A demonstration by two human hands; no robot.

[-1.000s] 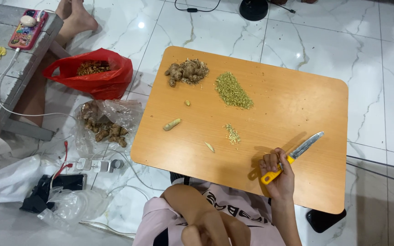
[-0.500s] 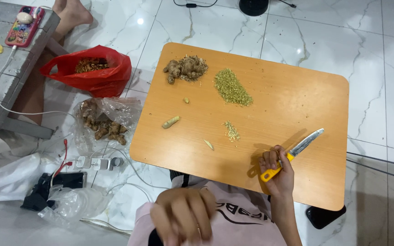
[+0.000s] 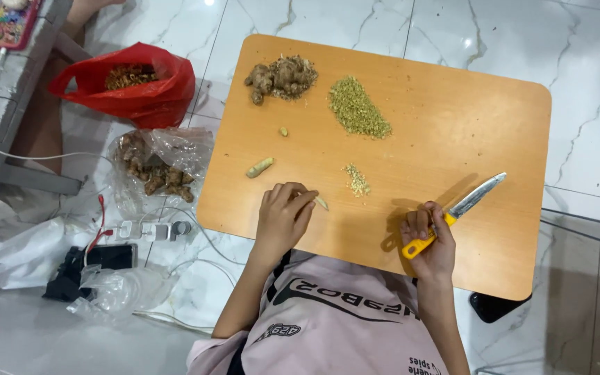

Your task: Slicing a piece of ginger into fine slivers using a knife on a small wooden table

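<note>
Pinching with thumb and curled fingertips, the left hand rests on the near part of the orange wooden tabletop and closes on a small pale sliver of root, whose tip pokes out to the right of the fingers. That piece lies with its long axis running from near-left to far-right, pointing loosely toward the knife side of the board. The left hand is plainly the nearer one: it touches the sliver, while the right hand sits well apart to the right.

The right hand is wrapped shut around the yellow handle of a short steel-bladed knife. Its blade angles up and away to the far right, off from the sliver, with the tip raised over bare wood. Between the two hands the table shows only shadow.

Just beyond the left hand's fingers lies a small heap of pale chopped bits, and farther left a stubby peeled yellowish root piece lies slanted the same way as the pinched sliver. At the far edge sit a knobbly brown clump of unpeeled ginger-like root and, beside it to the right, a larger greenish pile of finely chopped pieces. A tiny lone fragment lies between clump and stub.

On the white marble floor to the left stand a red plastic bag of brown scraps and a clear plastic bag of more roots.
</note>
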